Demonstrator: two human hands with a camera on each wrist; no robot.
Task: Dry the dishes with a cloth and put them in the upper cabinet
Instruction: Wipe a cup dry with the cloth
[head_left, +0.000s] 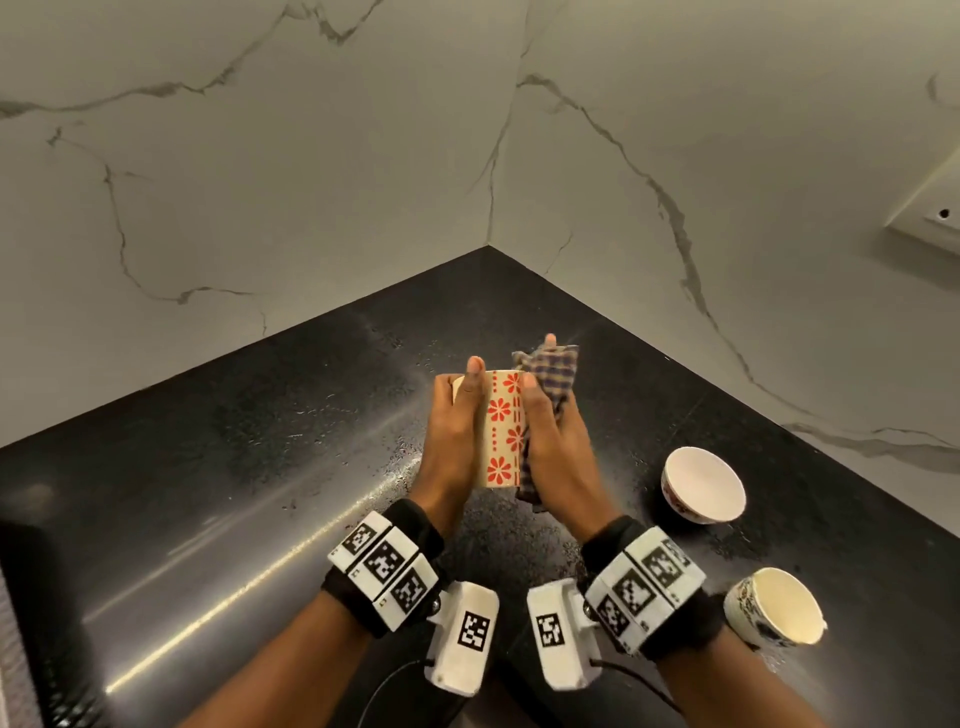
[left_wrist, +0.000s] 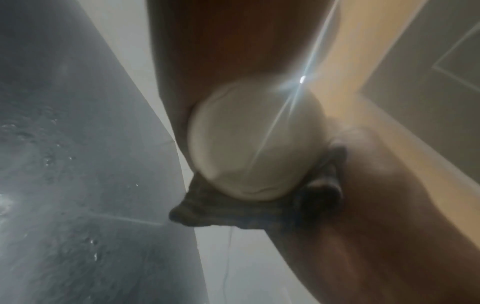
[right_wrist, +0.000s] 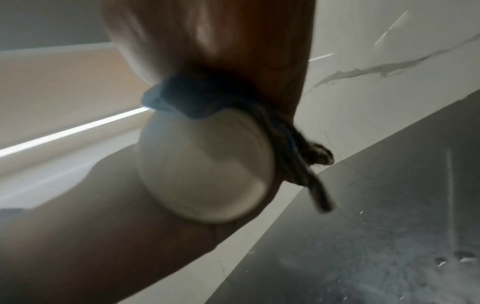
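Black counter (head_left: 260, 467) (wet) bears white bowl (head_left: 704, 486), cup (head_left: 774, 605).

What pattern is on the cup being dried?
The cup is cream with red flowers and rows of red dashes and dots, clearest in the head view.

1. White marble-look walls (head_left: 260, 171) with grey veins meet in a corner at the frame's centre.
2. A black speckled countertop (head_left: 234, 467) fills the lower half, glossy, with light streaks lower left.
3. A white wall fitting (head_left: 930, 213) sits at the right edge.
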